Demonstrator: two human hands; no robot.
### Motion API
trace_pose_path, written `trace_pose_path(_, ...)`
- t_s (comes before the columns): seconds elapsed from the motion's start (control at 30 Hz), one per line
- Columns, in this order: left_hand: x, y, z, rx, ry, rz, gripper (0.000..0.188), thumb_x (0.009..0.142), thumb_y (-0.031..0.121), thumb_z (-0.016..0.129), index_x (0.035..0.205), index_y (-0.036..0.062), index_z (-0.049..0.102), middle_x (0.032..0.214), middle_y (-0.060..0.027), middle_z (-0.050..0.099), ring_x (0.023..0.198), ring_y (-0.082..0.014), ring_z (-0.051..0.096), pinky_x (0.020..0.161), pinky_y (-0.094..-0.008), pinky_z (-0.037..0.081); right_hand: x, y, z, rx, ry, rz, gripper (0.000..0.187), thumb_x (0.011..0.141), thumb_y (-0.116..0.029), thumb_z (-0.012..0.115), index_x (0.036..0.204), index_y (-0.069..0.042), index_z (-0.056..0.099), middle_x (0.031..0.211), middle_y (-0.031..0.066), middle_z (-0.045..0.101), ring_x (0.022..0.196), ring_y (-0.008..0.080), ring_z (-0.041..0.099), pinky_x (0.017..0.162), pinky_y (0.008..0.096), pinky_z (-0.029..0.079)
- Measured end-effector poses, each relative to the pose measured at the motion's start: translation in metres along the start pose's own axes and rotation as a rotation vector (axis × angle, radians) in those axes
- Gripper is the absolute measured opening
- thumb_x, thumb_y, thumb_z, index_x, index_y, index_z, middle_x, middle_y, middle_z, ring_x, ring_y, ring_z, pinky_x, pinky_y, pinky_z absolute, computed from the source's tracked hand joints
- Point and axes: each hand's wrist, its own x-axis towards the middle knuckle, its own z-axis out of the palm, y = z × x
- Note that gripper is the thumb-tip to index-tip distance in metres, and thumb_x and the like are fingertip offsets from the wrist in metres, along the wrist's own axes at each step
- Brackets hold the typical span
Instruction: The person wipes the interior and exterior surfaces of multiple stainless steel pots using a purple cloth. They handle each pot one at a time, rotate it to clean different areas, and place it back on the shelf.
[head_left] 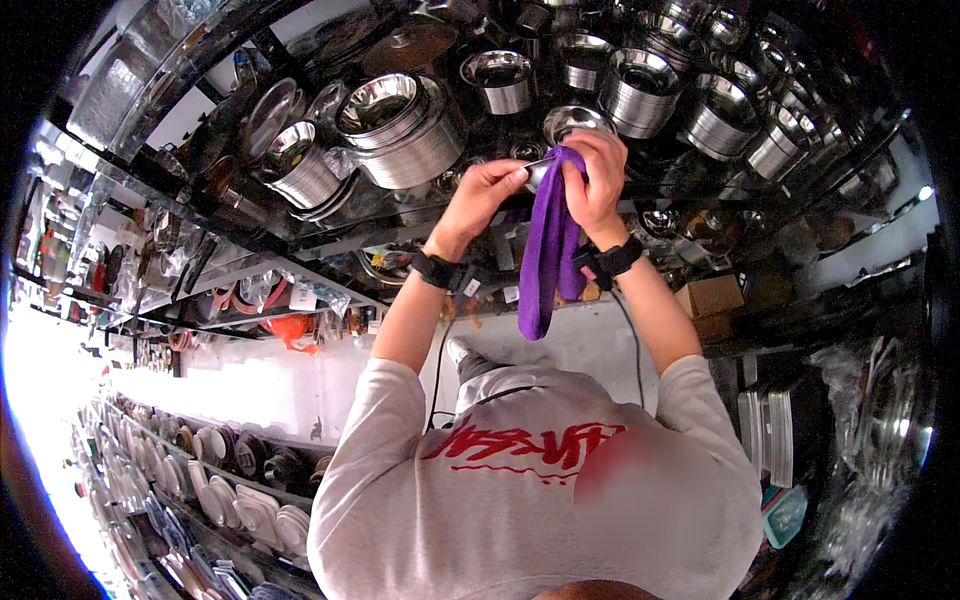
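My left hand is closed, thumb and fingers pinching the edge of a small shiny metal piece. Its kind cannot be made out, since cloth and fingers cover much of it. Bunched in my right hand is a purple cloth, pressed against the metal piece and hanging down in long folds. Both hands are raised close together in front of the shelf edge. Just beyond my right hand sits a shiny steel bowl.
Stacked steel bowls and a wide stack of steel pans crowd the shelf ahead. Lower shelves hold more goods, including an orange-red bag. A cardboard box is at the right. White dishes line a rack behind me at left.
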Motion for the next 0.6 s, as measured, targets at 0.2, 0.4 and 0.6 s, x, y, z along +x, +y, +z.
trace_pose_path(0.2,0.008,-0.008,0.041,-0.560,0.088,0.007,0.028,0.097,0.019,0.051,0.119,0.0031,0.058,0.107,-0.0014,0.064,0.093,-0.0086,0.059,0.085,-0.0253,0.048,-0.010,0.001,0.023,-0.099,-0.113,0.105,0.031,0.086,-0.013,0.055,0.116,-0.013,0.062,0.135,0.0122,0.047,0.128,0.0348,0.039,0.107,0.0527,0.024)
trace_pose_path(0.4,0.006,-0.002,0.049,-0.268,0.140,0.057,0.027,0.097,0.015,0.051,0.119,0.0004,0.059,0.107,-0.0007,0.064,0.094,-0.0069,0.056,0.087,-0.0247,0.045,-0.009,0.006,0.027,0.204,-0.041,0.315,0.043,0.085,-0.006,0.056,0.127,-0.011,0.052,0.139,0.0169,0.041,0.130,0.0374,0.036,0.108,0.0428,0.029)
trace_pose_path(0.6,0.012,0.010,0.055,0.473,0.183,0.170,0.030,0.089,0.012,0.061,0.118,0.0029,0.060,0.111,-0.0092,0.065,0.100,-0.0159,0.061,0.085,-0.0285,0.049,-0.012,0.013,0.028,0.518,-0.015,0.697,0.054,0.097,-0.030,0.044,0.143,-0.008,0.028,0.140,0.0072,0.039,0.127,0.0207,0.039,0.106,0.0337,0.030)
